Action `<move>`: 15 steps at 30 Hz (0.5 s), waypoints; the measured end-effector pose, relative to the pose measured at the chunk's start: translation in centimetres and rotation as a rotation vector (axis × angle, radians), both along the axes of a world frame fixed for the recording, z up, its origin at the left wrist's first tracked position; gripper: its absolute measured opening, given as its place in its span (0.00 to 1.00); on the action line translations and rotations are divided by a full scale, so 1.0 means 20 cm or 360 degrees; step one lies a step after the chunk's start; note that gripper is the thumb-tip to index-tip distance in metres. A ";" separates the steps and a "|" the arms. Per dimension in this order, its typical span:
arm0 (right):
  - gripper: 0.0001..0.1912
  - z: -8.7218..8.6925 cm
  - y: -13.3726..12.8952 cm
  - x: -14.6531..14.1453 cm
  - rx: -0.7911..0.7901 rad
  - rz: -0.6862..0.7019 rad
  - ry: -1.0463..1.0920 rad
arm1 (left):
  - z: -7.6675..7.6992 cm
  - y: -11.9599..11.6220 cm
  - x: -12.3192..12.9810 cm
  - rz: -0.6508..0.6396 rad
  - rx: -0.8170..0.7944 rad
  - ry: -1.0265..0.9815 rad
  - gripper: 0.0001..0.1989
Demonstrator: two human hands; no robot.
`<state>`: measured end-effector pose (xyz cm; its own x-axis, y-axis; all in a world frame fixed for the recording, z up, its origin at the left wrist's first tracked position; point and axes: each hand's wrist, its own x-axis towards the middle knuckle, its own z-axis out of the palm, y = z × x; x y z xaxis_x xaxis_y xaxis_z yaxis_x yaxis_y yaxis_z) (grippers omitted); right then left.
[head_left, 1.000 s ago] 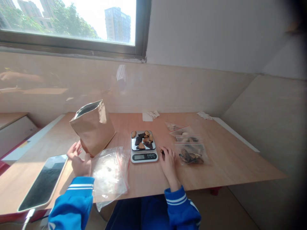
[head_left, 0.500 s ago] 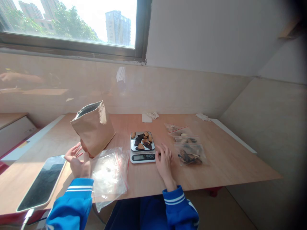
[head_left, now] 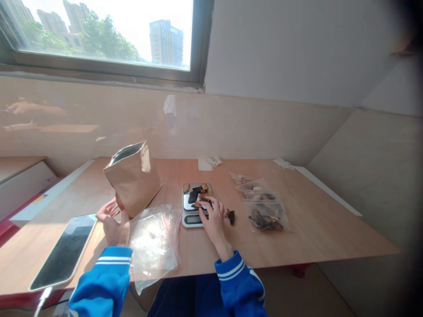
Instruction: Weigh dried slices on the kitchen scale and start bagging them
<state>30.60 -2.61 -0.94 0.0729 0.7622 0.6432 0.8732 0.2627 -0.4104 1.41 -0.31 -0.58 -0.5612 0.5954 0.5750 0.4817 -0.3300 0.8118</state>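
My left hand (head_left: 114,224) is open, palm up with fingers apart, at the lower left of a standing brown paper pouch (head_left: 134,182) whose top gapes. Its wrist lies against clear zip bags (head_left: 153,242). My right hand (head_left: 214,220) reaches over a kitchen scale (head_left: 188,222), thumb and fingers apart, fingertips at a brown dried slice (head_left: 197,204) on the plate. Other dried brown and black pieces (head_left: 192,196) lie there, partly hidden by the hand. On the table just right of this hand rests a dark dried piece (head_left: 231,217).
Filled zip bags (head_left: 266,218) of dried pieces lie on the right of the table (head_left: 317,220). A phone (head_left: 62,253) with a white cable is at the left. White paper (head_left: 205,164) and crumpled tissue (head_left: 283,164) sit at the back edge, below the wall.
My right hand has moved left from beside the scale to over its plate. The dark piece on the table has come into view. My left hand stays by the pouch; the view has shifted slightly.
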 end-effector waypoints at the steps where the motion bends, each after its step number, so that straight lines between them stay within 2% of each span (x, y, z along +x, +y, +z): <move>1: 0.11 0.00 0.00 0.01 0.0035 0.0000 0.0043 | 0.01 -0.01 0.01 -0.0025 -0.0022 -0.0004 0.23; 4: 0.11 -0.01 0.00 0.07 0.0084 -0.0094 0.0194 | 0.02 -0.03 0.02 -0.0080 -0.0051 -0.0028 0.21; 10: 0.16 0.00 0.06 0.32 -0.0095 -0.0594 0.0197 | 0.01 -0.02 0.02 -0.0099 -0.0037 -0.0062 0.21; 12: 0.19 -0.01 0.07 0.40 -0.0180 -0.0628 0.0143 | 0.01 -0.02 0.02 -0.0085 -0.0045 -0.0078 0.21; 15: 0.20 -0.03 0.06 0.47 -0.0191 -0.0539 0.0108 | 0.02 -0.01 0.02 -0.0079 -0.0058 -0.0089 0.21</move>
<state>40.09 -1.45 -1.45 0.3735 0.7574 0.5355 0.8723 -0.0904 -0.4806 1.75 -0.59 -0.27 -0.5608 0.6433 0.5212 0.4191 -0.3224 0.8488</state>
